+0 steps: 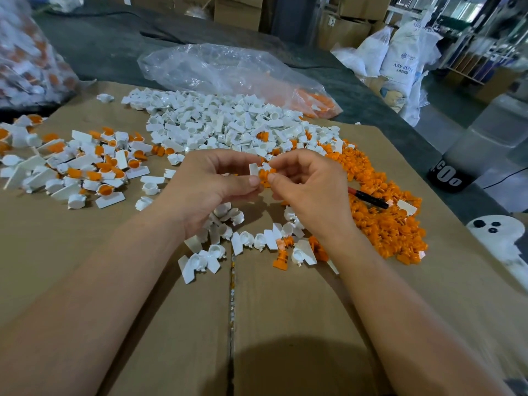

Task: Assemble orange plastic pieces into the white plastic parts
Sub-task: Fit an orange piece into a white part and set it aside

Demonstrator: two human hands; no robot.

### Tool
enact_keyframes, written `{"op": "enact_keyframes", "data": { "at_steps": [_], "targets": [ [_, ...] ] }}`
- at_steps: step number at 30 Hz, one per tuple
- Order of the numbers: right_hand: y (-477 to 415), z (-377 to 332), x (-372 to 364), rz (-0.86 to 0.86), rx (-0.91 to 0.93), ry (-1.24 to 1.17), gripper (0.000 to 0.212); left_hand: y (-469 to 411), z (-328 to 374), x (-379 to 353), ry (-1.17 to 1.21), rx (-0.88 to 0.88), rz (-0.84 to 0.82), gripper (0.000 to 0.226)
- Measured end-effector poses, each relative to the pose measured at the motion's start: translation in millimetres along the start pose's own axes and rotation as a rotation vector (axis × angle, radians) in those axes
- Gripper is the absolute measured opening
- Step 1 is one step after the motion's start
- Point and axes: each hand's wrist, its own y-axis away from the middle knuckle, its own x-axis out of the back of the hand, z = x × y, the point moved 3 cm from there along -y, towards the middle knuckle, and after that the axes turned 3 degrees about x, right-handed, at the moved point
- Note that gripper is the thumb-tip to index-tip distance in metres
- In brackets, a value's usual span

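Head view shows both hands raised over the middle of the counter (137, 295), which is covered with brown cardboard. The left hand (211, 185) pinches one white plastic part (253, 168) between thumb and fingers. The right hand (310, 190) pinches one orange piece (264, 176) and holds it against the white one. The two touch, but I cannot tell if the orange piece is fully seated. The step in hand is, in my judgement, pressing the insert into its socket. The next move probably calls for a straight, firm push, then laying the finished unit with the assembled pile (85, 167) toward the left edge. A spread of loose white parts (228, 124) lies toward the far edge, and the orange heap (385, 221) runs along the right edge with a red-and-black pen (368, 199) on it. Bare cardboard toward the near edge gives the forearms room. The orange heap is close to the right edge, so a careless sweep could push pieces off.
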Motion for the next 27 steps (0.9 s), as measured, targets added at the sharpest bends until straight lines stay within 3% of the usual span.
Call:
{"op": "enact_keyframes", "data": {
  "at_steps": [15,18,23,27],
  "targets": [
    [4.5,2.3,-1.0,-0.018,0.061,0.06,0.025,1.6,-0.5,-2.2,-0.159,-0.077,0.031,0.032],
    [4.4,4.1,0.4,-0.03,0.065,0.038,0.013,0.9,-0.7,-1.7,-0.098,-0.065,0.043,0.031],
    [2.2,3.1,3.1,-0.073,0.155,0.032,0.027,0.1,1.0,-1.2,0.024,-0.029,0.018,0.027],
    [3.0,4.4,1.6,-0.119,0.139,-0.039,0.025,0.6,0.6,-0.3,-0.016,0.002,0.003,0.022]
  ]
}}
